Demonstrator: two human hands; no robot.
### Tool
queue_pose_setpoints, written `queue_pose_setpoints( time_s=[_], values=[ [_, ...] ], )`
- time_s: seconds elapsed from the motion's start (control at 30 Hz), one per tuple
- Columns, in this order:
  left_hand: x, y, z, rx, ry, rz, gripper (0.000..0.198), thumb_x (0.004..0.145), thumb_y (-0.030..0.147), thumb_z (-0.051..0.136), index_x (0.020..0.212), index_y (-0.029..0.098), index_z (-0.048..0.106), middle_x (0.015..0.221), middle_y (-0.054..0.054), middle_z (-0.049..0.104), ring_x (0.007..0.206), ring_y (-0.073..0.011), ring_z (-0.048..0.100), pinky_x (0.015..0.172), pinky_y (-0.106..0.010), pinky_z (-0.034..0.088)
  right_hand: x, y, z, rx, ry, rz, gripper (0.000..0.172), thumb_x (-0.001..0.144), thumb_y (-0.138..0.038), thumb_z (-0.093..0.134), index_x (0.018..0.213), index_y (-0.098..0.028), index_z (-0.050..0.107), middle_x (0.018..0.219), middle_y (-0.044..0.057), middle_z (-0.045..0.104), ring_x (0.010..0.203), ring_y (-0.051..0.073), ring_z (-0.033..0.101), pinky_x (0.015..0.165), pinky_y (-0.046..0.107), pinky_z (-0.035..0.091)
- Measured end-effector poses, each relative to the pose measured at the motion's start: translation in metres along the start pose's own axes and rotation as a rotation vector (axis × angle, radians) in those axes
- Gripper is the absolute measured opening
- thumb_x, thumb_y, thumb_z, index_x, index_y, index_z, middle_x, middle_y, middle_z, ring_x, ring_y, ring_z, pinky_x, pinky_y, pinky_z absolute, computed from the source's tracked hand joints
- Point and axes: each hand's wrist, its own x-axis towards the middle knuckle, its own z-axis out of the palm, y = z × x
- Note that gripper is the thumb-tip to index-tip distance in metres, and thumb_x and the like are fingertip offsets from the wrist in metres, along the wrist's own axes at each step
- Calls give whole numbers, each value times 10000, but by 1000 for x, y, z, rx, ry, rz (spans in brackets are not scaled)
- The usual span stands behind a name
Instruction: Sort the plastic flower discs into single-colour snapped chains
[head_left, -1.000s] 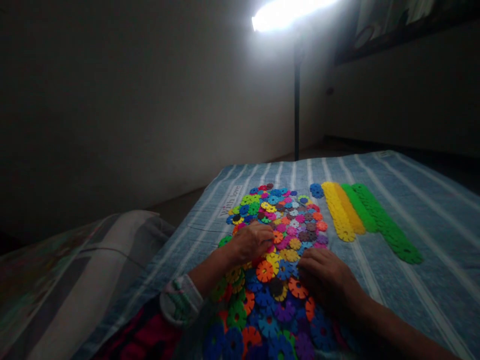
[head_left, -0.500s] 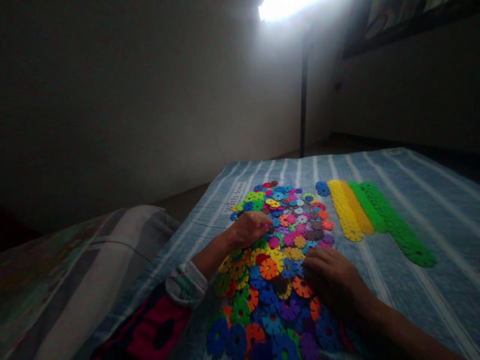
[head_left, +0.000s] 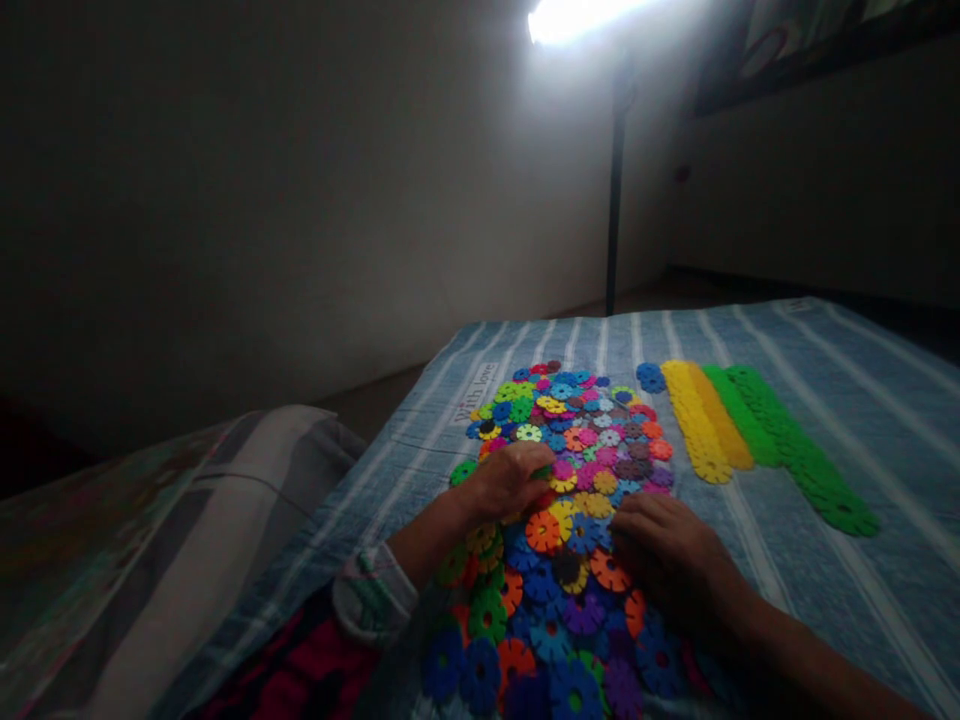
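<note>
A wide pile of notched plastic flower discs [head_left: 551, 640] in many colours spreads over the cloth in front of me. My left hand [head_left: 514, 478] reaches over the middle of the pile, thumb and fingers bent toward each other just above the discs; whatever lies between them is hidden. At the pile's right edge, beside an orange disc [head_left: 609, 570], is my right hand [head_left: 667, 545]. Its fingers are curled down, and its palm side is in shadow and out of sight.
Right of the pile lie overlapping disc rows: yellow [head_left: 694, 425], darker yellow [head_left: 724, 420] and green [head_left: 817, 460]. Some blue discs [head_left: 650, 377] sit left of them. A lit lamp on a stand [head_left: 615, 200] rises behind the striped cloth [head_left: 877, 400]. Grey-striped fabric [head_left: 247, 480] lies at left.
My left hand has moved nearer to me over the pile, uncovering a light green disc and others behind it. My right hand stays at the pile's right edge. The view has shifted slightly.
</note>
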Motion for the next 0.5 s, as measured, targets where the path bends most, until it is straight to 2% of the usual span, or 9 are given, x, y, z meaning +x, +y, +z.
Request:
queue_pose_setpoints(
  time_s=[0.13,0.3,0.4,0.5],
  values=[
    [29,-13,9,15,17,-2,221,746,100,558,942,171,630,980,-59,676,969,-187,618,872,-289,482,2,-1,-2,-14,31,-27,200,917,-182,434,836,-188,616,795,66,653,704,170,579,639,297,438],
    [55,-27,9,23,57,-49,200,741,110,566,915,157,653,962,-61,697,945,-190,637,880,-307,496,2,-1,-2,-14,20,-26,182,907,-170,443,839,-190,611,786,63,652,695,172,580,625,296,443],
    [51,-33,4,-22,145,-88,231,745,132,573,957,161,660,966,-54,703,921,-177,645,865,-305,505,2,0,-1,-13,36,-29,179,904,-166,441,838,-192,606,800,65,657,708,176,585,632,300,447],
    [33,-33,-5,-49,207,-93,221,756,163,577,957,172,668,965,-47,704,915,-171,643,855,-297,501,1,-1,-1,-6,27,-20,178,907,-166,438,849,-191,605,809,65,657,719,176,586,647,305,451]
  ],
)
